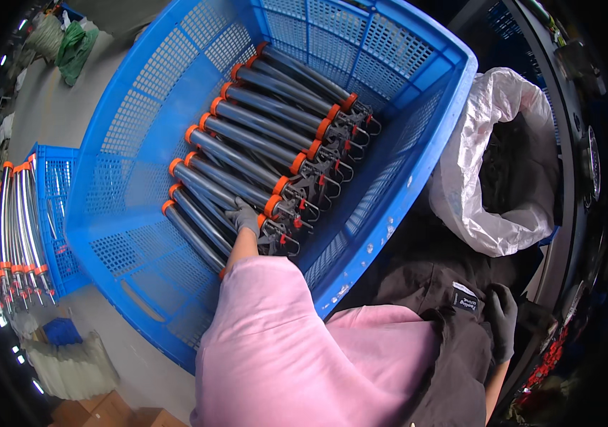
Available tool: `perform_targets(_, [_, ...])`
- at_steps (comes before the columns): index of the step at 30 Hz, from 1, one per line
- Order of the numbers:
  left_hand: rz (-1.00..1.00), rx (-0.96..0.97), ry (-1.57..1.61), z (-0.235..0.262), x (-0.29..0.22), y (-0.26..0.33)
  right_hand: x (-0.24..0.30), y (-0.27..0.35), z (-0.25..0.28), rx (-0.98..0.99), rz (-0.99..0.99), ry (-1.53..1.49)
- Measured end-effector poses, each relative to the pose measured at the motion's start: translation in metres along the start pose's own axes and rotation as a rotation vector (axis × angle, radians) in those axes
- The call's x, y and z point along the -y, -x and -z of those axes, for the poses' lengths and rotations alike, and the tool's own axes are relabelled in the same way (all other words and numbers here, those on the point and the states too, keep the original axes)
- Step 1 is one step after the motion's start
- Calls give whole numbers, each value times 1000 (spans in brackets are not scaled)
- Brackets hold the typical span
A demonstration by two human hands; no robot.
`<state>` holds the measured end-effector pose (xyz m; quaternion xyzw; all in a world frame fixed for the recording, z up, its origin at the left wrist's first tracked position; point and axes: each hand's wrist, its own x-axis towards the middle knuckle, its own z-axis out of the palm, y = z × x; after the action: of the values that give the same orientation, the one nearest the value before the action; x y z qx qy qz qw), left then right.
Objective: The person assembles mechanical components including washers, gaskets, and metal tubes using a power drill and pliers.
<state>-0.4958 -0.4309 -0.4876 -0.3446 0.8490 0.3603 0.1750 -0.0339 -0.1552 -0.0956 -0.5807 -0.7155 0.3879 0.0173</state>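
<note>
Fingers of the gloved left hand curl closed around a grey tube with orange collars, the nearest of a row lying in the blue basket (a second basket stands further left). The gloved right hand rests on a dark apron, fingers loosely bent, holding nothing, below a white sack.

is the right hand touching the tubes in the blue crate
No, the right hand rests on dark fabric at the person's lap, while the left hand is on the tubes in the blue crate.
</note>
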Motion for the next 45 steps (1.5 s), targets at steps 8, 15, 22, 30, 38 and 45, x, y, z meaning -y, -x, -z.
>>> perform_targets(8, [85, 370, 402, -4, 6, -47, -10, 1, 4, -32, -8, -1])
perform_targets(15, [187, 576, 834, 38, -15, -50, -25, -3, 4, -37, -70, -129])
perform_targets(22, [117, 637, 933, 42, -42, -75, -24, -13, -2, -43, -97, -60])
perform_targets(30, [34, 543, 679, 36, 9, -142, -31, -18, 2, 24, -95, 28])
perform_targets(38, [-32, 246, -244, 45, -26, -108, -28, -14, -1, -18, -58, 45])
perform_targets(45, [-378, -105, -376, 46, -38, -46, -43, -14, 2, -42, -70, -55])
